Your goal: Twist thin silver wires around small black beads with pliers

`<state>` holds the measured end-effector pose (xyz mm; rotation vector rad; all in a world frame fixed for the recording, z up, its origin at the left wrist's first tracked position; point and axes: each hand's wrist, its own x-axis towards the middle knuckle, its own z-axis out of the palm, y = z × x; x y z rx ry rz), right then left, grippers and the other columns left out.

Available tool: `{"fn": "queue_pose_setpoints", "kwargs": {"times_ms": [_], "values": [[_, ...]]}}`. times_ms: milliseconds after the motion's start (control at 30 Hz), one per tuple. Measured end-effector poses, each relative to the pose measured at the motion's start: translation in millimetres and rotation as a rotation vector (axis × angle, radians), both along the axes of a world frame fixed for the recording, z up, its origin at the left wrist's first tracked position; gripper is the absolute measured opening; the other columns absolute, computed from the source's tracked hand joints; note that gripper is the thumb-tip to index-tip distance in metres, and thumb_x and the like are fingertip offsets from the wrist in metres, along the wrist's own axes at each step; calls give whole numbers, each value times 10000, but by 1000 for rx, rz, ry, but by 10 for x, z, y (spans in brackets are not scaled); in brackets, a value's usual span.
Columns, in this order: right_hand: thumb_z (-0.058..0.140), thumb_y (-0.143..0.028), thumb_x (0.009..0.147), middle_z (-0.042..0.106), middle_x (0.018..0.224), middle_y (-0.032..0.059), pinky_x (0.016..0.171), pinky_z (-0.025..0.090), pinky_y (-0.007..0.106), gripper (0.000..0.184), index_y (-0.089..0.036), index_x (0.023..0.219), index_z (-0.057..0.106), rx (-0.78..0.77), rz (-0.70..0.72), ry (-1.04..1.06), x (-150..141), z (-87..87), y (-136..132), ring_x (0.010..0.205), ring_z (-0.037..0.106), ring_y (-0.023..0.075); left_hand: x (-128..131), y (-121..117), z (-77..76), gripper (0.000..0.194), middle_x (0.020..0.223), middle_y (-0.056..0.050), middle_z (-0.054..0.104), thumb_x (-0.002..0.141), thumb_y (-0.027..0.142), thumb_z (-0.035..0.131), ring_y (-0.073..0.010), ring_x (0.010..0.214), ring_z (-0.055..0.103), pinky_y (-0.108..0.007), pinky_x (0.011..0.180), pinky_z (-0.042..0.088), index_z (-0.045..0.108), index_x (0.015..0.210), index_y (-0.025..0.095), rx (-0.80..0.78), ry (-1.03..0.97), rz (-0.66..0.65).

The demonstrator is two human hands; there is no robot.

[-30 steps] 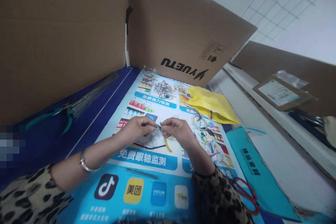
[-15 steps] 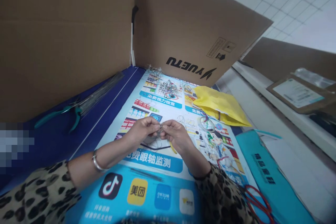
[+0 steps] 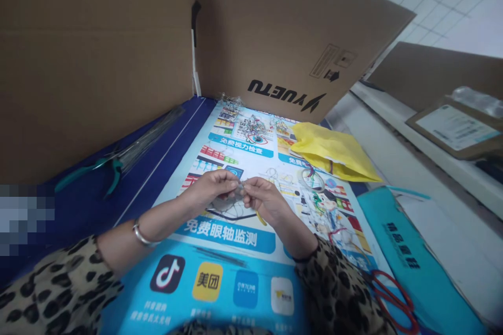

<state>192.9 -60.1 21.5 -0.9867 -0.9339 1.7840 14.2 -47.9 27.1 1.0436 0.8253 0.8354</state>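
Over the middle of the printed poster [image 3: 230, 251], my left hand [image 3: 214, 187] and my right hand [image 3: 264, 198] meet with their fingertips nearly touching. Both are closed in a pinch between thumb and forefinger. What they pinch is small, thin and greyish, too fine to name. Beneath the fingers lie thin dark and pale strands, partly hidden by the hands. A short yellow strip [image 3: 261, 218] shows just under my right hand. Right of it, a round coil [image 3: 313, 180] with coloured strands lies on the poster.
Teal-handled pliers [image 3: 117, 178] and a bundle of thin wires [image 3: 151, 138] lie left on blue cloth. A yellow bag [image 3: 334, 149], teal pouch [image 3: 396, 241] and red-handled scissors [image 3: 393, 298] are at right. Cardboard walls [image 3: 275, 36] stand behind tangled wires [image 3: 253, 124].
The view has shifted slightly. My hands stay together at nearly the same place, fingers still pinched, with the right hand's fingers a little adjusted. Nothing else has moved.
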Motion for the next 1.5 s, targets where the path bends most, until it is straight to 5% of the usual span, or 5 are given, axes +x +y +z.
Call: {"fn": "queue_pose_setpoints", "kwargs": {"times_ms": [1200, 1500], "values": [[760, -331, 603, 627, 531, -21, 478, 458, 221, 252, -180, 707, 587, 55, -68, -145, -99, -5, -7, 470, 574, 106, 51, 9, -26, 276, 533, 35, 547, 665, 321, 726, -70, 490, 467, -205, 518, 352, 515, 680, 143, 73, -21, 33], [731, -365, 628, 628, 531, -11, 487, 474, 223, 253, -172, 720, 598, 110, -111, -203, -70, 11, -3, 467, 572, 103, 5, 24, 33, 335, 747, -46, 627, 760, 460, 641, -134, 691, 586, -231, 621, 428, 589, 867, 147, -39, -108, 39]]}}
